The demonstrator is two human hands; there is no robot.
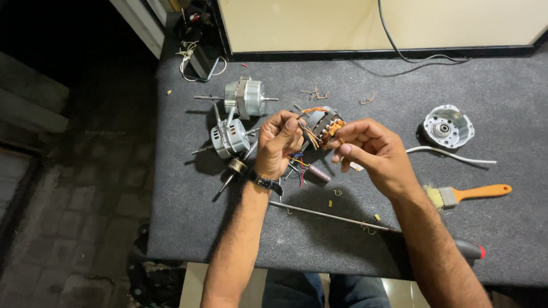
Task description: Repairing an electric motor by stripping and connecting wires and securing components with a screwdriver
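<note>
While your forearms reach in from the near edge, the long screwdriver [371, 225] lies nearest, running left to right under your right wrist, with the orange-handled brush [468, 194] to its right. Next out, your left hand [278, 144] is curled closed, pinching thin copper leads [309, 134]; your right hand [371, 153] is half closed, fingertips together on the same wires. Just beyond and between both hands sits the stator [325, 126], touching your right fingertips, its wires trailing toward the left hand. Farther left lie two grey motors [237, 117]; far right, a round end cover [448, 126].
</note>
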